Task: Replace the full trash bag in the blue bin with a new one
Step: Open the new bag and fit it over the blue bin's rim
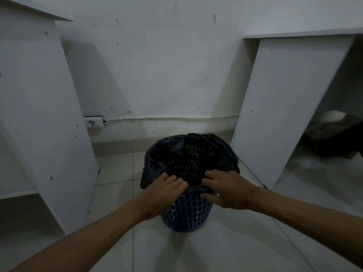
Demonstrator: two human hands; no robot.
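A blue bin [186, 213] with a perforated wall stands on the pale tiled floor [235, 242], a little below the middle of the frame. A black trash bag [188, 154] lines it, its edge folded out over the rim all around; through the thin plastic inside, the hole pattern of the far wall shows. Both hands are at the near rim. The left hand [165, 190] has its fingers curled over the rim, gripping the bag's folded edge. The right hand [225, 190], just beside it, also holds the bag's edge, fingers bent on top and thumb underneath against the bin's outer wall. Both forearms reach in from the bottom corners of the frame.

Behind the bin is a white wall [167, 65] with scuffs, and a thin cable [176, 118] runs along it from a socket [93, 122] at left of centre. A white cabinet panel [39, 105] stands at the left of the frame and another white panel [279, 114] at the right, with dark, unclear shapes in the shadowed space beyond it.
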